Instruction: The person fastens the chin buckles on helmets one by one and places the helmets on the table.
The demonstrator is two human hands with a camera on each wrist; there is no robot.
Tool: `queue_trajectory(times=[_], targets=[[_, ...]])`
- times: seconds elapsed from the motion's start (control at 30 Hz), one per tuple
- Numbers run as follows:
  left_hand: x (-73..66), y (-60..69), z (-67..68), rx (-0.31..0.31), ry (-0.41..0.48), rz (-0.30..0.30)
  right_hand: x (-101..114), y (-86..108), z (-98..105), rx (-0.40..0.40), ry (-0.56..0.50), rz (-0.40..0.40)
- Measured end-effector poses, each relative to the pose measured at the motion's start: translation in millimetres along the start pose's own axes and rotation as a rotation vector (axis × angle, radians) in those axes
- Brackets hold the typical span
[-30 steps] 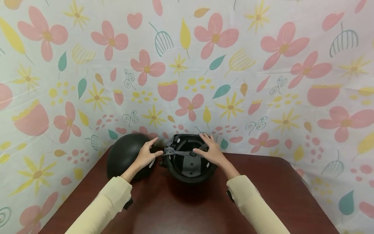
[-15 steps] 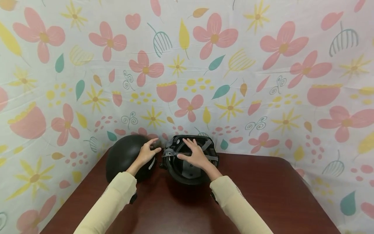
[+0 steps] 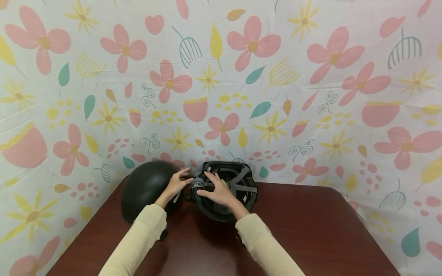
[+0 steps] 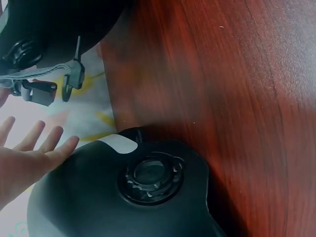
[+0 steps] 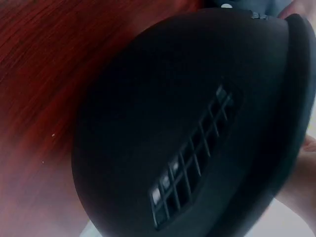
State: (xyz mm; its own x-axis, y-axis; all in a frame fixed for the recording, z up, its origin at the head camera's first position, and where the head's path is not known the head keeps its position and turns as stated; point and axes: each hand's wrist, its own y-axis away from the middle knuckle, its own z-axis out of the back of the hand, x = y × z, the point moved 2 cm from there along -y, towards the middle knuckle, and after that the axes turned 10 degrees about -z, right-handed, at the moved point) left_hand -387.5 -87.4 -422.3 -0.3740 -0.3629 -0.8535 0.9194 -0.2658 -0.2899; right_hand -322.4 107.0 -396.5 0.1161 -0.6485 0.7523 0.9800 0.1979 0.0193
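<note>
A black helmet (image 3: 250,191) lies upturned on the table, its inside facing up with grey straps (image 3: 246,188) across it. At its left rim hangs a strap end with a black buckle (image 4: 40,93). My right hand (image 3: 218,191) is over the helmet's opening, thumb and fingers spread near that strap end; whether they touch it I cannot tell. My left hand (image 3: 175,184) hovers between the two helmets, fingers extended toward the buckle and apart from it. Left of it rests a second black helmet (image 3: 146,189), dome up, with a round knob (image 4: 150,175) on its side.
The dark red-brown table (image 3: 310,230) has a rounded far right corner. A flower-printed cloth (image 3: 221,76) hangs directly behind it. In the right wrist view, the upturned helmet's shell shows a mesh vent (image 5: 192,158).
My right hand has moved left across the upturned helmet, from its right side toward the left rim. The grey straps now lie toward the right. My left hand shifted slightly right.
</note>
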Motion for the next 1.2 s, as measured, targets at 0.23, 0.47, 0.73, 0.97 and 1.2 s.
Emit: queue_trajectory(times=[0.23,0.47,0.73,0.97,1.2], targets=[[5.4,1.3,-1.5,0.067,0.076,0.015,-2,2.5,-8,0.011,-0.025,-0.05],[8.8,4.1,-3.1,0.087,0.109,0.089,-1,4.9,-15,0.011,-0.043,-0.029],[-9.8,18.5,-2.1,0.085,0.128,0.092,2,6.1,-20,0.005,-0.025,-0.029],[-14.2,21.1,-1.3,0.105,0.165,0.102,3,4.6,-24,-0.051,0.008,0.029],[9.0,13.2,-8.6,0.053,0.141,0.09,2,3.4,-27,-0.125,0.038,0.067]])
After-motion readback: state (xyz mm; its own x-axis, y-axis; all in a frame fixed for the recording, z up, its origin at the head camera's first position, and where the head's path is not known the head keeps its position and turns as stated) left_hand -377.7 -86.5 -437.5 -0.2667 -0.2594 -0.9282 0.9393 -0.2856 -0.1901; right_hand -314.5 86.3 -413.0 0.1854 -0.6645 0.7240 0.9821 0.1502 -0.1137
